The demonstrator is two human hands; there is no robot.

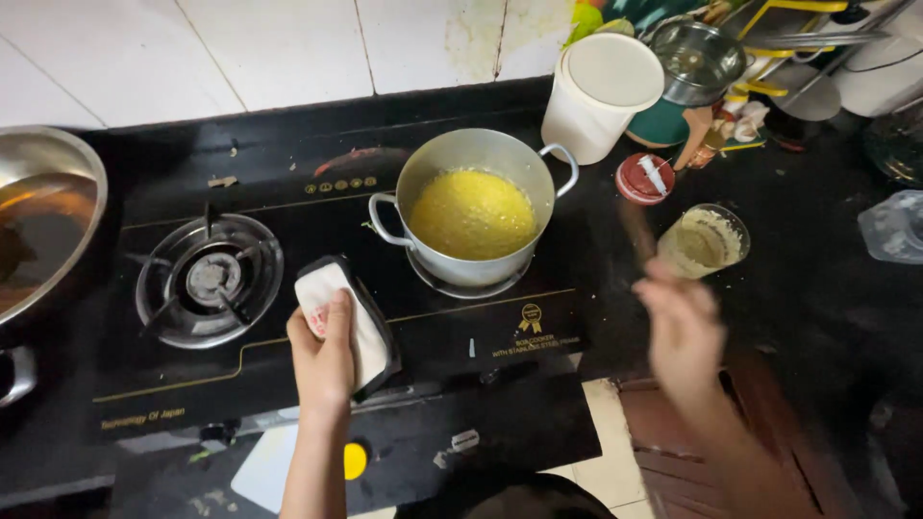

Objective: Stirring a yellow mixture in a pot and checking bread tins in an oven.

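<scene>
The left hand [325,356] has its grip closed around a white-and-black pouch [346,322], the pot of yellow mash [473,213] just right of it. The right hand [681,332] is blurred; its grip cannot be told.

We see the left hand [325,358] gripping a white pouch [344,325] over the stove [288,192], just beside the pot [476,204] of yellow mash. The blurred right hand [681,327] holds a brown stick [636,233] near a glass jar [704,240].
</scene>
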